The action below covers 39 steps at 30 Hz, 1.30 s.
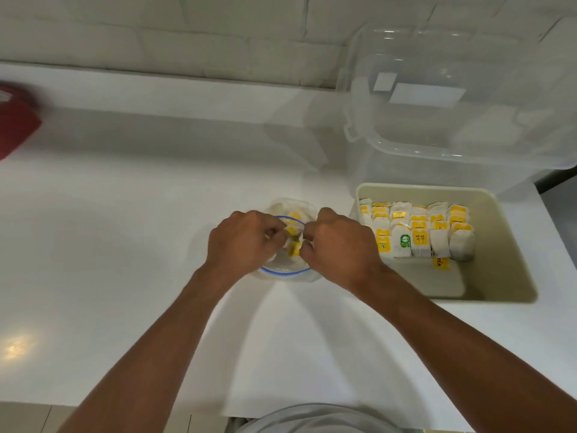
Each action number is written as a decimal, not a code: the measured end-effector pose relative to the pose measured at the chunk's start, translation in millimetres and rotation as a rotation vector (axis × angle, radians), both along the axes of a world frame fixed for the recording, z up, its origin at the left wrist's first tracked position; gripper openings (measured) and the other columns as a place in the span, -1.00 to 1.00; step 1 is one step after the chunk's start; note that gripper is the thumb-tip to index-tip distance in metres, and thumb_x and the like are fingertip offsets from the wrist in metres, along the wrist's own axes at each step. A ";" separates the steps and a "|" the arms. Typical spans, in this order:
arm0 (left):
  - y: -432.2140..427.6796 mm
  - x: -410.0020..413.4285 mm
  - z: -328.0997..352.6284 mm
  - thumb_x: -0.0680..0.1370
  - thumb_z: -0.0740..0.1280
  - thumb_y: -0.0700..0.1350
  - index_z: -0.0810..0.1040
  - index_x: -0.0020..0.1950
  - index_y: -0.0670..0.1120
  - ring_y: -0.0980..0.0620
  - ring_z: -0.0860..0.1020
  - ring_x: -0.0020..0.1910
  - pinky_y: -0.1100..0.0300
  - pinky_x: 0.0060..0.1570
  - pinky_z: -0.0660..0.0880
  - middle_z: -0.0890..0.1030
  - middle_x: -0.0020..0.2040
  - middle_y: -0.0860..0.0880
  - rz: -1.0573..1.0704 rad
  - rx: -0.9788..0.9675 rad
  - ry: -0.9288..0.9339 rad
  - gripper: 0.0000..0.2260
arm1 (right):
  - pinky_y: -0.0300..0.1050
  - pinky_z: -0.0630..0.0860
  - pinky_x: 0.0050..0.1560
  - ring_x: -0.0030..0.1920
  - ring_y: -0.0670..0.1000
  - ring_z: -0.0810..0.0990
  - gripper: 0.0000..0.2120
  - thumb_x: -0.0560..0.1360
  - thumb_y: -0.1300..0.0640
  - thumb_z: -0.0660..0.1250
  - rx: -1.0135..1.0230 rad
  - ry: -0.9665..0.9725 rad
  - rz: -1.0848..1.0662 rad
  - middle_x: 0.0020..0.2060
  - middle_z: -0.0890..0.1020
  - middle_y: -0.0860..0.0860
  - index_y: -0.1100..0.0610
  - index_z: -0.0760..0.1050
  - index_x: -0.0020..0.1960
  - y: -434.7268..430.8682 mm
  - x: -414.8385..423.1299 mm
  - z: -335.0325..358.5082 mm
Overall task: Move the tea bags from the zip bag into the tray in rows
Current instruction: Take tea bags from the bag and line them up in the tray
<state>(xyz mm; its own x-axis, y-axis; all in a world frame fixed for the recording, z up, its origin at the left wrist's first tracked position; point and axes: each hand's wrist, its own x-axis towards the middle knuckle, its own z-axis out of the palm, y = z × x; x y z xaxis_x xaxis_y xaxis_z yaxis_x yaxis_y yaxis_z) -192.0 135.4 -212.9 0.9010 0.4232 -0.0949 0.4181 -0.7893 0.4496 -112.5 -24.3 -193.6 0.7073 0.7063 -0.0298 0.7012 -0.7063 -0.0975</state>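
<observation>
Fingers pinch tea bags, tray just beside

White counter, only a few bits sitting on it

The white counter has the zip bag right under the left hand and right hand. A beige tray of tea bags sits just right of the right hand, with a big clear lidded tub beyond it. Something red and blurry is way off past the left hand.
</observation>
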 end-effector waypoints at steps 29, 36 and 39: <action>-4.7 8.6 60.3 0.54 0.41 -0.15 0.65 0.01 -0.03 0.11 0.58 -0.22 0.23 -0.18 0.39 0.66 -0.20 0.00 0.135 -0.946 -0.102 -0.92 | 0.20 0.64 -0.03 -0.10 0.10 0.69 -0.94 0.51 0.07 0.41 0.683 0.853 -0.225 -0.19 0.70 0.00 -0.04 0.55 -0.05 -42.8 20.8 33.0; -5.7 12.5 76.1 0.55 0.39 -0.20 0.65 -0.03 -0.13 0.21 0.57 -0.27 0.42 -0.28 0.43 0.66 -0.23 0.07 -0.006 -0.931 -0.132 -0.95 | -0.36 0.33 -0.33 -0.42 -0.17 0.37 -0.97 0.45 0.13 0.50 0.696 0.777 -0.156 -0.46 0.52 -0.18 0.05 0.66 -0.13 -60.6 39.8 49.6; -11.0 16.3 78.7 0.54 0.40 -0.25 0.65 -0.02 -0.18 0.23 0.54 -0.34 0.45 -0.34 0.41 0.64 -0.28 0.08 -0.043 -0.941 -0.134 -0.94 | -0.30 0.39 -0.31 -0.36 -0.12 0.46 -0.95 0.44 0.16 0.50 0.724 0.888 -0.188 -0.35 0.61 0.00 0.08 0.67 -0.11 -68.1 45.7 53.3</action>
<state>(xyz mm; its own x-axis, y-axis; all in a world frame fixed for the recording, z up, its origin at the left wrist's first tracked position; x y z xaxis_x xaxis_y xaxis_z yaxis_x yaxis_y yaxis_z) -175.7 124.5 -134.1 0.9421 0.1924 -0.2746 0.2960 -0.0925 0.9507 -66.8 -92.5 -140.2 0.7357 0.6471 -0.2001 0.0733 -0.3698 -0.9262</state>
